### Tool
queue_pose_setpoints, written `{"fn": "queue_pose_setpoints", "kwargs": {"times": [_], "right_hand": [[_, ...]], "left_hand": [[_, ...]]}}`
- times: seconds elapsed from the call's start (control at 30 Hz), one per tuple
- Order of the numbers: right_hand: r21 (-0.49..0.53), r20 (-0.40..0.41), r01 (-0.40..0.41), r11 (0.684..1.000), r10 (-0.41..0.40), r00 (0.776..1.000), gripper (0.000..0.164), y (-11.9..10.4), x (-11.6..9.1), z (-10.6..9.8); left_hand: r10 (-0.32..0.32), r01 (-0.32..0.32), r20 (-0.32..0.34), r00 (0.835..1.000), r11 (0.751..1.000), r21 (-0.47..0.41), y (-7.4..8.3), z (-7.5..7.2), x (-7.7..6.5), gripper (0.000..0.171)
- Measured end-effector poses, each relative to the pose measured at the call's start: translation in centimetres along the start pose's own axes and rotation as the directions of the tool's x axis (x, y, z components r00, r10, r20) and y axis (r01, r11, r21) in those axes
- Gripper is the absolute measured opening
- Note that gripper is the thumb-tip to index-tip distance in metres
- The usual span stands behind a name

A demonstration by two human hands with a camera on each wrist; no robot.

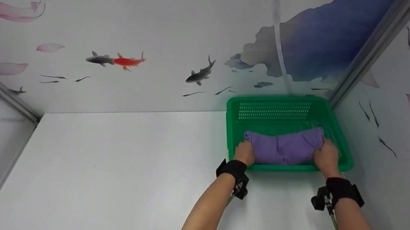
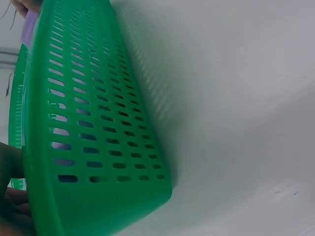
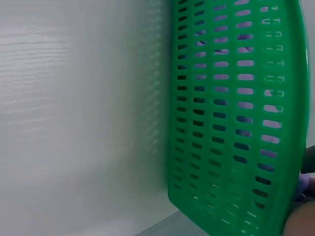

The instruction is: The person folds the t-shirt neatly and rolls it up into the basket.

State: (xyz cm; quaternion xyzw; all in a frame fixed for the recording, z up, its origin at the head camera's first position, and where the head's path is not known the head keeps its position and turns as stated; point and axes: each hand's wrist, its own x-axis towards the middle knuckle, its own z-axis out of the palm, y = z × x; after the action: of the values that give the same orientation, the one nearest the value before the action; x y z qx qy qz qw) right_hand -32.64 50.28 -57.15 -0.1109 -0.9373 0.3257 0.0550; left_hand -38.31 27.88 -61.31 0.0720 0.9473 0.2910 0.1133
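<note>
A rolled purple cloth [image 1: 284, 146] lies lengthwise along the near side of a green plastic basket [image 1: 273, 129]. My left hand [image 1: 245, 152] grips the roll's left end, with the wrist over the near rim. At the opposite end, my right hand [image 1: 326, 158] holds the cloth with curled fingers. In the left wrist view the basket's slotted side fills the middle, and my left hand [image 2: 15, 196] shows partly behind the rim. Purple shows through the slots in the right wrist view, where my right hand [image 3: 301, 216] is mostly cut off at the edge.
The basket stands on a white surface [image 1: 125, 171], tucked into the back right corner. A back wall [image 1: 168, 30] and a right wall [image 1: 393, 125], both printed with fish and petals, rise close beside it. A grey metal post [image 1: 374, 49] runs up the corner.
</note>
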Motion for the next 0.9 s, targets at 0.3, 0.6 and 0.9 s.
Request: {"fn": "queue_pose_setpoints", "kwargs": {"times": [0.3,0.6,0.9], "right_hand": [[-0.094,0.001,0.053,0.994,-0.053,0.999,0.032,0.4,-1.1,0.3],[0.006,-0.126,0.237,0.972,-0.234,0.964,0.031,-1.1,-0.8,1.7],[-0.139,-0.244,0.466,0.874,-0.486,0.839,0.03,-1.6,-1.7,3.9]], "left_hand": [[0.015,-0.01,-0.046,0.999,0.994,0.109,2.6,-3.7,-4.0,0.031],[0.237,-0.23,-0.226,0.945,0.972,0.056,-0.2,-6.1,-2.9,0.031],[0.36,-0.265,-0.353,0.864,0.92,0.29,-4.6,-7.7,-3.4,0.028]]}}
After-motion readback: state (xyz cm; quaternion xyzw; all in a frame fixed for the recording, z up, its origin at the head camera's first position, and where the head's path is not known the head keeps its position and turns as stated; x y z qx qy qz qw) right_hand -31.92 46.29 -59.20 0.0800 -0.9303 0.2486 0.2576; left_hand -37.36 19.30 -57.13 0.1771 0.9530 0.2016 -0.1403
